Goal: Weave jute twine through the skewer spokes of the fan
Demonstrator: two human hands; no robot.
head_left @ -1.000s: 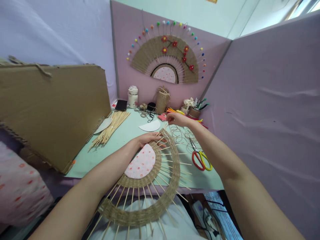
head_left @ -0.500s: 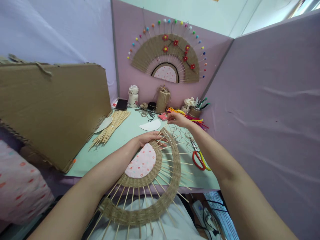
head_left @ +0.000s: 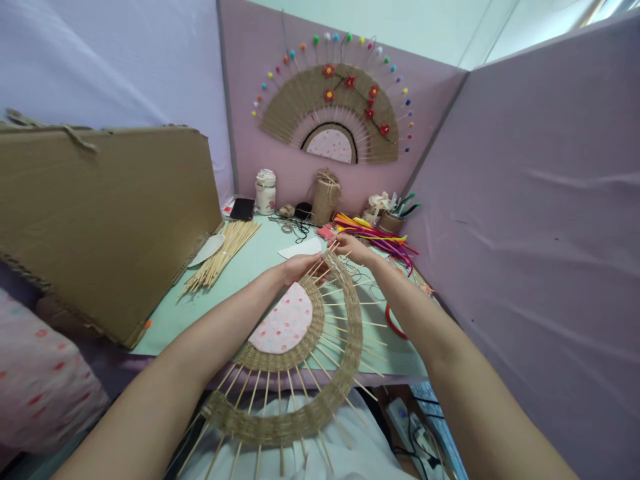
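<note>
A half-round woven fan (head_left: 350,313) of thin sticks and twine lies tilted over the table's front edge and my lap. Its inner band frames a dotted pink half-circle of cloth (head_left: 285,320); bare sticks poke out past the outer band. My left hand (head_left: 303,268) is closed around the fan's far end, some fingers hidden behind the sticks. Bent in a pinch, my right hand (head_left: 351,248) is at the stick tips by the outer band's far end. What its fingertips hold is too small to tell. Loose twine (head_left: 361,275) is looped on the table below it.
Left of the fan are a bundle of sticks (head_left: 223,257) and a cardboard sheet (head_left: 110,220). Red-handled scissors (head_left: 394,321) are partly behind my right forearm. Colourful pipe cleaners (head_left: 380,237), a twine roll (head_left: 326,199) and a white bottle (head_left: 265,192) stand or lie behind. A finished fan (head_left: 300,100) hangs on the partition.
My right hand has come down and closer to the fan's far end, now at the stick tips. Its forearm has swung left, covering more of the scissors. The left hand keeps its hold.
</note>
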